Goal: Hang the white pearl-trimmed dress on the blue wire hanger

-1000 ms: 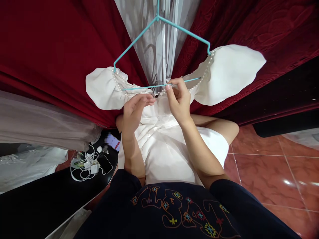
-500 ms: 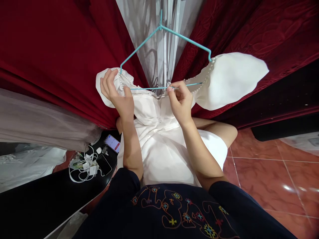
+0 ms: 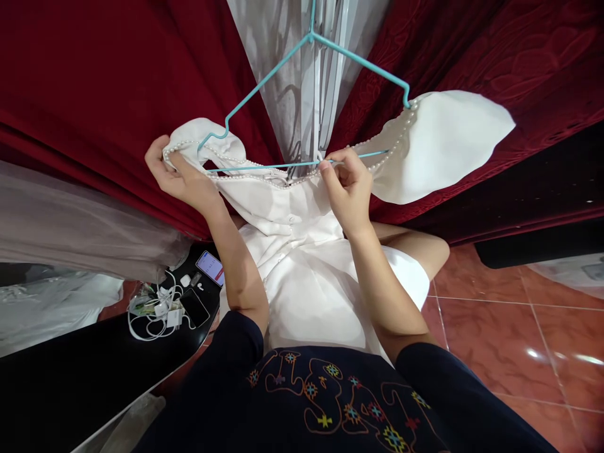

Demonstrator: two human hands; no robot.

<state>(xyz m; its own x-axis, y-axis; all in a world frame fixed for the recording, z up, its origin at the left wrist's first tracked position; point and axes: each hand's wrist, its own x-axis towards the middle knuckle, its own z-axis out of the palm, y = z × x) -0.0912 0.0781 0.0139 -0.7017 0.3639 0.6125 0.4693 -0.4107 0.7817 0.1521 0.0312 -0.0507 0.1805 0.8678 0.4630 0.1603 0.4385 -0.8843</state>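
A white dress (image 3: 306,296) with pearl-beaded neckline and puffed sleeves lies across my lap, its top on a light-blue hanger (image 3: 274,72). My left hand (image 3: 182,179) has its fingers wrapped round the beaded edge of the left sleeve (image 3: 205,129), pulling it outward past the hanger's left end. Pinched at the hanger's lower bar, my right hand (image 3: 348,189) has thumb and forefinger together, with a small white loop just above them. The right sleeve (image 3: 457,145) hangs over the hanger's other end.
Red curtains (image 3: 117,94) rise on both sides, with pale sheer fabric (image 3: 268,44) between. At left, a black table (image 3: 94,371) holds a lit phone (image 3: 210,267), a dark phone (image 3: 194,307) and tangled white cables (image 3: 151,327). Red tiles (image 3: 495,333) cover the floor.
My left hand has moved left and slightly down, drawing the sleeve's beaded edge outward. More of the hanger's left end shows. The hanger has risen a little; my right hand keeps its pinch.
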